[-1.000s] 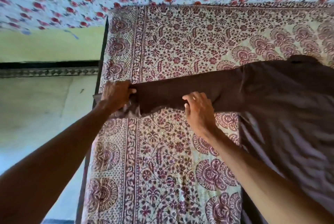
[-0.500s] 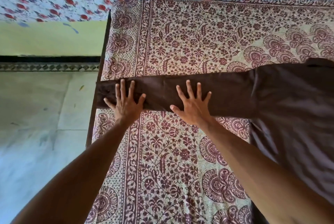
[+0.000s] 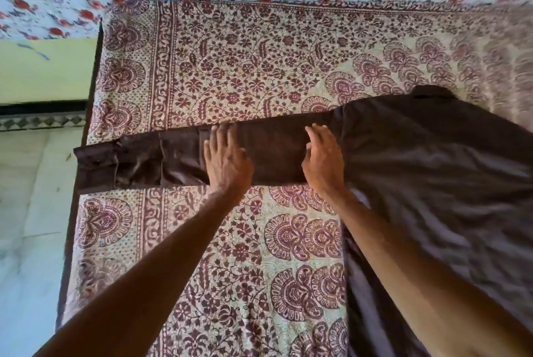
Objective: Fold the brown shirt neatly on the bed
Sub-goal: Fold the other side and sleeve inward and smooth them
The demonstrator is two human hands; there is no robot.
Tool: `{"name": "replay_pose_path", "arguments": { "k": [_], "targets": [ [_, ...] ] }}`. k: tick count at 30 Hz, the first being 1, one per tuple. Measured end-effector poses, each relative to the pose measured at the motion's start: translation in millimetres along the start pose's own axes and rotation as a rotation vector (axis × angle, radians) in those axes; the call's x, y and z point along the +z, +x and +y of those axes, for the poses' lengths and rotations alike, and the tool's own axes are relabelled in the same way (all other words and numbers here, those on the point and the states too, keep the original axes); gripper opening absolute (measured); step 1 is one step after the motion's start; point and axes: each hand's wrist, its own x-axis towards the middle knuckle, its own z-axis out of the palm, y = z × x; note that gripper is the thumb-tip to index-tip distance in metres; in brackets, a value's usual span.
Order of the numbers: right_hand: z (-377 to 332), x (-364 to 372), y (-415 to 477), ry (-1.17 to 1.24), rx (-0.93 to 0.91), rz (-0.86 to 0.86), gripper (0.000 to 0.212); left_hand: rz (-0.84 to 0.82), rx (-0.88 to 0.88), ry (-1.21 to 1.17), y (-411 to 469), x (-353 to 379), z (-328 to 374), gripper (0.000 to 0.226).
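A: We've got the brown shirt [image 3: 432, 183] flat on the bed [image 3: 259, 68], its sleeve [image 3: 178, 157] stretched to the bed's left edge, cuff overhanging.
B: Hands?
A: Left hand [image 3: 227, 163] and right hand [image 3: 323, 163] both flat on the sleeve, fingers extended, palms down, gripping nothing.
B: Risk?
A: We judge the overhanging cuff could drag the sleeve off-line. The body looks wrinkled; folding over that locks creases in.

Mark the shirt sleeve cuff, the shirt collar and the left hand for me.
shirt sleeve cuff [image 3: 96, 167], head view, on the cuff end overhanging the bed edge.
shirt collar [image 3: 429, 91], head view, on the dark collar's top fold.
left hand [image 3: 227, 162], head view, on the back of the hand.
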Motion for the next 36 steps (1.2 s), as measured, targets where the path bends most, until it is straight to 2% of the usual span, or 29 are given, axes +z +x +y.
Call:
{"name": "replay_pose_path", "arguments": {
  "k": [3, 5, 8, 14, 18, 23, 28, 32, 36],
  "targets": [
    [53.5, -14.0, 16.1, -0.088, 0.066, -0.083, 0.059, -0.121, 0.295, -0.062, -6.1, 44.9, 63.6, 0.056],
    [74.9, -10.5, 28.3, -0.12, 0.049, -0.156, 0.057, -0.187, 0.368, -0.043, -2.8, 73.6, 88.9, 0.055],
    [96.9, 3.3, 32.9, -0.214, -0.017, -0.211, 0.058, -0.177, 0.365, 0.049, 2.2, 108.6, 102.0, 0.053],
    [114.5, 14.6, 45.9, -0.292, -0.054, -0.104, 0.061, -0.027, 0.318, 0.2, 10.6, 130.5, 101.8, 0.051],
    [118.1, 18.6, 46.5, -0.287, -0.063, -0.1, 0.06, -0.019, 0.25, 0.17, 9.5, 135.7, 110.2, 0.051],
    [118.8, 18.6, 47.2, -0.267, -0.04, -0.075, 0.056, -0.072, 0.322, 0.122, 8.2, 141.2, 133.3, 0.052],
    [81.3, 24.9, 43.8, -0.288, 0.114, -0.04, 0.056, 0.039, 0.067, 0.145, 17.1, 116.0, 76.8, 0.053],
    [7.7, 47.5, 17.7, -0.146, -0.14, -0.147, 0.056, 0.09, -0.114, 0.188, 29.2, 72.6, -11.7, 0.056],
    [-57.5, 75.8, -4.0, -0.174, -0.162, -0.193, 0.059, 0.151, -0.26, 0.201, 31.2, 40.2, -69.3, 0.058]
  ]
}}
